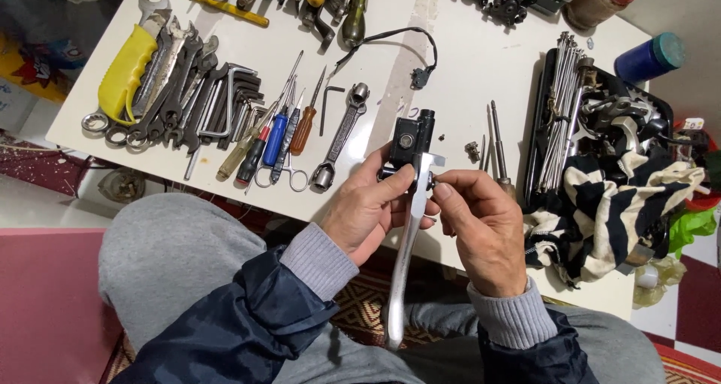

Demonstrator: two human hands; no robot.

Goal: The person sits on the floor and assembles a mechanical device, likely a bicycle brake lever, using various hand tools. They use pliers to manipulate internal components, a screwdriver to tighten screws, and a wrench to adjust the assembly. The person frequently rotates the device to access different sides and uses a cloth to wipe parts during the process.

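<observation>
1. The person holds a silver lever (405, 249) joined to a black bracket (411, 140) over the near edge of the white worktop (466, 68), just in front of the body.
2. The lever's long axis runs nearly straight along the 12-to-6 line: the black bracket sits at the 12 o'clock end, above the hands, and the slim curved blade drops to 6 o'clock between the knees.
3. The left hand (372, 211) comes in from 8 o'clock, closed round the joint, thumb pressed across the black part at the pivot.
4. The right hand (481, 230) comes in from 4 o'clock; its thumb and forefinger pinch together at the pivot's right side, on something too small to make out.
5. Both hands meet at the pivot, so neither is clearly nearer; the left bears the piece.
6. At 10 o'clock lie screwdrivers (270, 140) and spanners (173, 83); at 2 o'clock a black tray (542, 106) with spokes, and a striped cloth (601, 204) at 3 o'clock.
</observation>
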